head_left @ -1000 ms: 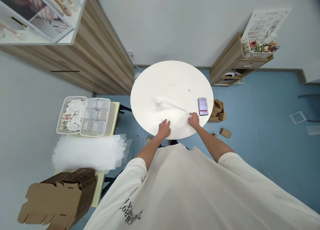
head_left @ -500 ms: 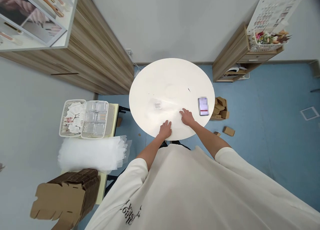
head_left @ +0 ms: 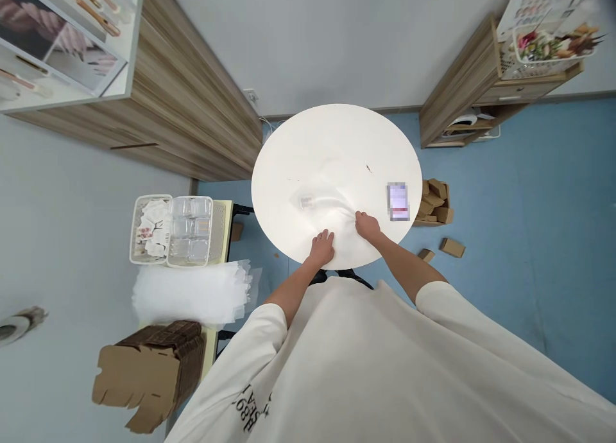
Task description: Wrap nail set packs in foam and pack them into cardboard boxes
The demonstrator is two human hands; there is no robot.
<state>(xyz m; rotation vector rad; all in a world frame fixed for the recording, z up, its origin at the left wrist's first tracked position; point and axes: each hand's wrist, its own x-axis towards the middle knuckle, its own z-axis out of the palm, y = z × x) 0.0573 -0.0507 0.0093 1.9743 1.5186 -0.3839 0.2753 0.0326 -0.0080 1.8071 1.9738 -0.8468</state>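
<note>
A thin white translucent packing sheet (head_left: 330, 205) lies on the round white table (head_left: 337, 131), pulled into creases toward my right hand (head_left: 367, 226). That hand is closed, its fingertips pinching the sheet's right side. My left hand (head_left: 322, 247) rests palm down near the table's front edge, fingers out, holding nothing and pressing on or beside the sheet. A small clear plastic box (head_left: 306, 201) sits at the sheet's left part; whether it lies on or under the sheet I cannot tell.
A phone (head_left: 398, 201) lies at the table's right. Small brown boxes fill a carton (head_left: 434, 202) on the floor. To the left stand a white basket (head_left: 169, 231) of clear boxes and packets, a stack of white sheets (head_left: 192, 293) and flattened brown cartons (head_left: 149, 372).
My right hand has closed from spread fingers into a pinch on the sheet, which now shows creases. My left hand stays about in place. The view has shifted slightly.
</note>
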